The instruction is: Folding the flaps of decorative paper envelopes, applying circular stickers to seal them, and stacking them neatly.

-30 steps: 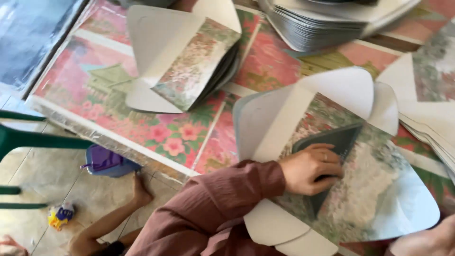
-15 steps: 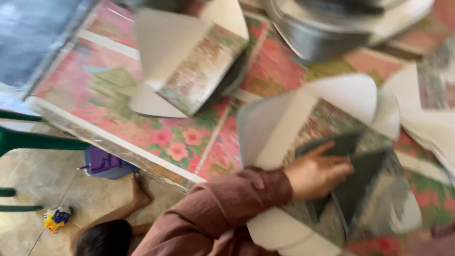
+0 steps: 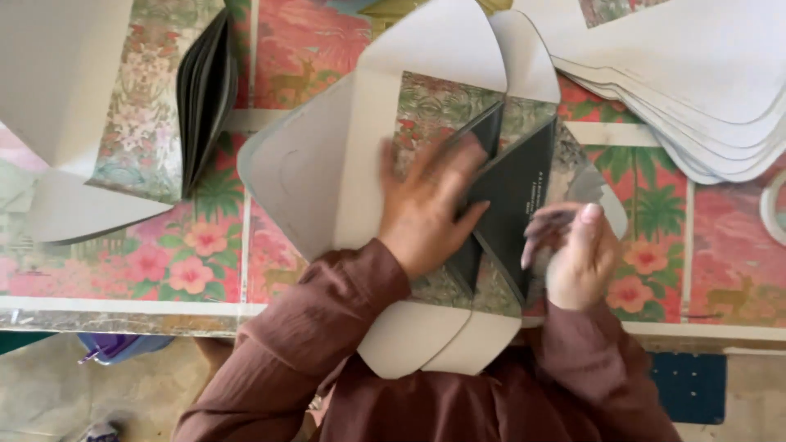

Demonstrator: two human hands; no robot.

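Card envelope blank (image 3: 327, 164), rounded flaps, floral print inside; left hand (image 3: 426, 209) presses flat, fingers spread, on dark triangular insert (image 3: 512, 196); right hand (image 3: 577, 254) loosely curled, touching its edge.

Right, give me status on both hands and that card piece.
Left hand flat on the dark folded flap. Right hand at its right edge. Card blank lies open; stack of blanks to the right, apart.

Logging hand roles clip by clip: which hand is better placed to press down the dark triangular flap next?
Probably the right hand: it hovers curled at the dark triangular flap, apparently free. The left hand lies flat, pinning the unfolded envelope sheet.
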